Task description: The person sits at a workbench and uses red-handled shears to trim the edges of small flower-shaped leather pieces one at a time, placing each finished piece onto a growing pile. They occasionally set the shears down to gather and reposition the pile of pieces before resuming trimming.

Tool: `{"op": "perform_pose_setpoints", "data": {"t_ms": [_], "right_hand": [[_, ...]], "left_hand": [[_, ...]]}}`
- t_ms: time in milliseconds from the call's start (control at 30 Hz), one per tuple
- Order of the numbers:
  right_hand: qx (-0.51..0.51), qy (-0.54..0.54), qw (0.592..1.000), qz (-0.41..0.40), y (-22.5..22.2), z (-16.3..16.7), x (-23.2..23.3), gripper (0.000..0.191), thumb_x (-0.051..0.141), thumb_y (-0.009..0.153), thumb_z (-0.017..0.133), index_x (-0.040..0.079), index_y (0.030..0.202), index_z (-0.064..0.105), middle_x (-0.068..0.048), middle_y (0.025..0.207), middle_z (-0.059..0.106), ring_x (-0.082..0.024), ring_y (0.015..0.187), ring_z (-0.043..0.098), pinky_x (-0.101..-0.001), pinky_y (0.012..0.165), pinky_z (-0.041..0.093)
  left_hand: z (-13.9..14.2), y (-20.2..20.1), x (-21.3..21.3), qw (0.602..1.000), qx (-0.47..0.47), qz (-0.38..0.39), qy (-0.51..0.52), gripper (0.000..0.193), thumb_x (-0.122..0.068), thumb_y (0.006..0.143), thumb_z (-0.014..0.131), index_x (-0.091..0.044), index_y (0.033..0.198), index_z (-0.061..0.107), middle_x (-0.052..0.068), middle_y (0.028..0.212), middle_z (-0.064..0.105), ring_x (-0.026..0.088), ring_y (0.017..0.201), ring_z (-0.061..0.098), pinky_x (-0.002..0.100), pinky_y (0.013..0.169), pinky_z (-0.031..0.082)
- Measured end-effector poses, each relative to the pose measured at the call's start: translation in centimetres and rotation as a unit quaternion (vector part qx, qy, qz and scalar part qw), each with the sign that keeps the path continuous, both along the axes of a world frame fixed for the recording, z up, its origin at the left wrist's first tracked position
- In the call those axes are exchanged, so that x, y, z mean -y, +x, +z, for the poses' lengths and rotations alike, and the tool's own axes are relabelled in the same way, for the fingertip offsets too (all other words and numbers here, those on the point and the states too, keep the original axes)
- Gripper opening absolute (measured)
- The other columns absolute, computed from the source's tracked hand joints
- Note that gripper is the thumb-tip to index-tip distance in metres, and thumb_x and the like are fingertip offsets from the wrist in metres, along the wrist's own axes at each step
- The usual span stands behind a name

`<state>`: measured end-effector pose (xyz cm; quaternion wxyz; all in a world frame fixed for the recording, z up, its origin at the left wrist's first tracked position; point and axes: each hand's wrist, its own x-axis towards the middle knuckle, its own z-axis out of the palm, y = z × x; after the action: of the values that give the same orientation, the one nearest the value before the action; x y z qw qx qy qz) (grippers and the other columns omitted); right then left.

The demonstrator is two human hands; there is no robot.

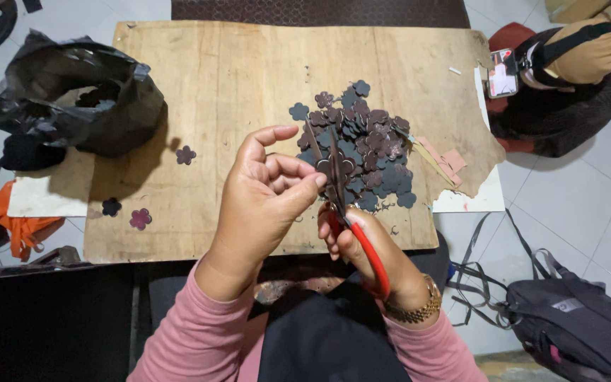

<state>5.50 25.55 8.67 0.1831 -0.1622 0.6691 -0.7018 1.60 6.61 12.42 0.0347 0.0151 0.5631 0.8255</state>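
Close to the body, the right hand [362,244] grips red-handled scissors [351,219], blades up and slightly open, while the left hand [266,194] pinches a small flower-shaped piece [335,167] just above them. For a clean cut, I judge it best to turn the piece, not the scissors. Beyond both hands lies the pile of cut flowers [362,141].

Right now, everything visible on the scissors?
The scissors have red handles and dark metal blades. The right hand grips the handles, with the blades open and pointing up, away from the person. A small dark flower-shaped piece, pinched by the left hand, sits between the blades. They are held above the wooden board, near the pile of cutouts.
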Motion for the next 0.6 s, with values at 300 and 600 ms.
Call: {"op": "perform_pose_setpoints", "data": {"t_ms": [300,600], "right_hand": [[-0.014,0.026,0.999,0.012,0.11,0.62,-0.42,0.075,0.076,0.093,0.055,0.002,0.106,0.057,-0.002,0.091,0.053,-0.012,0.083,0.05,-0.028,0.073,0.046],[-0.027,0.002,0.999,0.041,-0.15,0.52,-0.35,0.086,0.081,0.091,0.055,0.001,0.119,0.056,-0.002,0.101,0.056,-0.012,0.093,0.052,-0.0277,0.082,0.047]], "left_hand": [[-0.21,0.07,-0.1,0.999,0.015,-0.04,0.017,0.063,0.007,0.086,0.073,-0.002,0.142,0.044,0.005,0.093,0.064,0.006,0.078,0.063,0.019,0.069,0.053],[-0.53,0.02,-0.98,0.998,0.014,-0.005,0.065,0.052,0.007,0.09,0.07,0.001,0.136,0.045,0.005,0.094,0.063,0.005,0.077,0.062,0.019,0.069,0.053]]}}
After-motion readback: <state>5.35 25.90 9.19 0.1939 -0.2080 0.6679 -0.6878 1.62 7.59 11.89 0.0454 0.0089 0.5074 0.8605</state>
